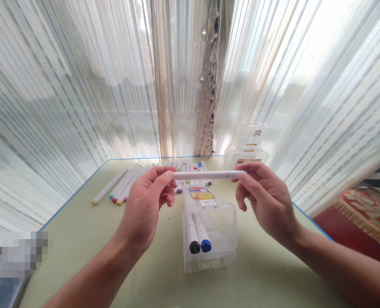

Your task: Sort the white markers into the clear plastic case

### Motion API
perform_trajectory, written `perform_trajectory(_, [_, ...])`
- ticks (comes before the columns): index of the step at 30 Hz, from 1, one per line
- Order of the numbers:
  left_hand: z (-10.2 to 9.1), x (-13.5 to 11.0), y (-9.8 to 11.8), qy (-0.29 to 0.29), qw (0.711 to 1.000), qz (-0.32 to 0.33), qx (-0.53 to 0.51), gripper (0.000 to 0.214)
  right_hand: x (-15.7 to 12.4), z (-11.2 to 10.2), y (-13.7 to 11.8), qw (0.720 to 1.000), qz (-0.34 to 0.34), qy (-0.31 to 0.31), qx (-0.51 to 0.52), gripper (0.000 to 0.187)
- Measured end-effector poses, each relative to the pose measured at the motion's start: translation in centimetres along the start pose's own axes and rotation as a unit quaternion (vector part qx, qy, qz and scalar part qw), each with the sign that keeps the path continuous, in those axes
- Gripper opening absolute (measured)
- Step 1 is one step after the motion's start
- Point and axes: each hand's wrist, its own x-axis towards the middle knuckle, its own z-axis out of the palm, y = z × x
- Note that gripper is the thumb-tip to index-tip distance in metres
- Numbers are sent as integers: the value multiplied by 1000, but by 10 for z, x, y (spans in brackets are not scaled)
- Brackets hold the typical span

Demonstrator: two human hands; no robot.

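Observation:
A white marker (206,175) is held level in the air between my two hands. My left hand (151,192) pinches its left end between thumb and fingers. At the other end, where a bit of teal shows, my right hand (262,194) grips it the same way. Below the marker sits a clear plastic case (222,222) with its lid open toward the back. Inside lie a black-ended marker (194,235) and a blue-ended marker (203,233), side by side at the left wall. A yellow and red label (200,193) shows on the lid.
Several white markers with coloured ends (126,184) lie on the green table (90,256) at the left, and more lie behind my hands. Clear containers (246,149) stand at the back right. Sheer curtains (113,77) hang behind the table; a patterned fringed cloth (369,209) is at right.

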Motion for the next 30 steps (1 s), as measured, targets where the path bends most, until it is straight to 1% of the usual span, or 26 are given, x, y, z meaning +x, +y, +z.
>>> perform_trajectory(11, [1,0,-1,-1,1000,-2,-5,13,-1,0,0,1000,6,-5,3,12])
perform_trajectory(22, [1,0,0,4,1000,-5,-19,17,-1,-1,-1,999,18,-2,40,18])
perform_trajectory(30, [2,0,0,6,1000,-6,-22,19,-1,0,-1,999,24,-4,38,19])
